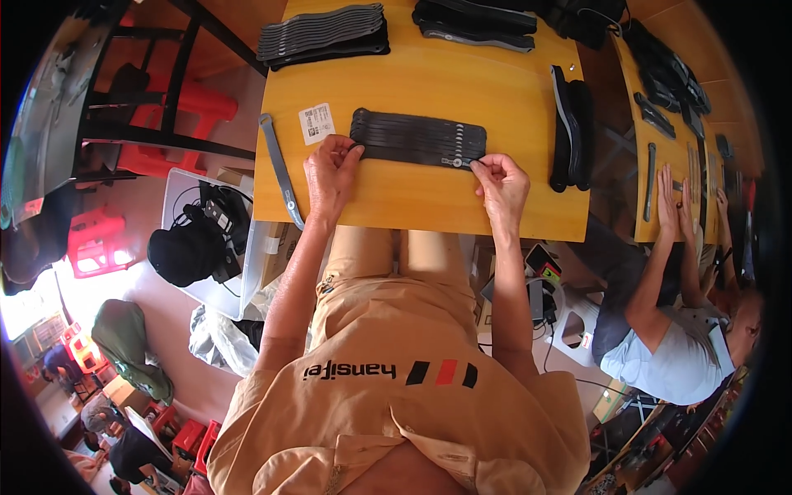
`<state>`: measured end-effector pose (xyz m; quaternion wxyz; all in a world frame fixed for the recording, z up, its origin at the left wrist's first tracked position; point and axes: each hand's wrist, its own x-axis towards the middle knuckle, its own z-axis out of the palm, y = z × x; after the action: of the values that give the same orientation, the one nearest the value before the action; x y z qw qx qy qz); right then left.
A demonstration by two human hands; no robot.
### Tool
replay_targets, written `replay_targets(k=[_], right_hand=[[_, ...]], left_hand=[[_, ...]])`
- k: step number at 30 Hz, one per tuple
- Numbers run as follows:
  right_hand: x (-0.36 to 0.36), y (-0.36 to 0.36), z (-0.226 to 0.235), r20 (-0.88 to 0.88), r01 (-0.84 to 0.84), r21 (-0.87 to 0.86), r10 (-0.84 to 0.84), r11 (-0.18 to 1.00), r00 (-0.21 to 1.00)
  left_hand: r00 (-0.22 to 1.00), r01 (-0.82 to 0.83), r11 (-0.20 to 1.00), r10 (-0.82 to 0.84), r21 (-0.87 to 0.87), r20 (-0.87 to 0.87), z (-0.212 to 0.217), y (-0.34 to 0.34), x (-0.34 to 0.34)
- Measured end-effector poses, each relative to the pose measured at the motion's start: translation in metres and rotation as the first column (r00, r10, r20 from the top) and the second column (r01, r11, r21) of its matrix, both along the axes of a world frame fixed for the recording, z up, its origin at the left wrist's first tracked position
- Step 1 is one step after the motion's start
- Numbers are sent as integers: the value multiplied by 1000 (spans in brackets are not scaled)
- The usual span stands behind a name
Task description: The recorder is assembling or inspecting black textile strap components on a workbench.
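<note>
A row of flat black straps [412,139] lies overlapping in front of me on the yellow table, rounded ends to the left and pale marks near the right. My left hand [332,172] pinches the nearest strap at its left end. At the opposite end, finger and thumb of my right hand [503,186] grip the same strap. One loose grey strap [283,173] with a hole at its top lies left of my left hand. Just beyond that hand is a white printed label [317,123].
Strap stacks lie at the table's far left [323,35], far middle [477,23] and right edge [571,128]. Below the left edge stands a clear plastic bin [183,186] with black items. To the right, a co-worker [672,346] has hands on another table [652,216].
</note>
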<state>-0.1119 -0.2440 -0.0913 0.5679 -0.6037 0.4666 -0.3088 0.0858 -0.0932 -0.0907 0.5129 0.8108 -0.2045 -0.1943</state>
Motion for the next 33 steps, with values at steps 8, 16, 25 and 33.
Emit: replay_targets(k=[8,16,25,33], right_hand=[[0,1,1,-17,-4,-10,4,1000,1000],[3,2,8,-86,0,-19,-2,1000,996],[2,1,5,-105,-1,-36,-3,999,995],[4,2,7,-134,10,-41,-16,999,991]], left_hand=[[1000,0,1000,0,-3,-22,-1,1,-1],[1000,-6,1000,6,-3,8,-2,0,0],[999,4,1000,-5,14,45,-1,0,-1],[997,19,1000,-19,12,72,1,-1,-2]])
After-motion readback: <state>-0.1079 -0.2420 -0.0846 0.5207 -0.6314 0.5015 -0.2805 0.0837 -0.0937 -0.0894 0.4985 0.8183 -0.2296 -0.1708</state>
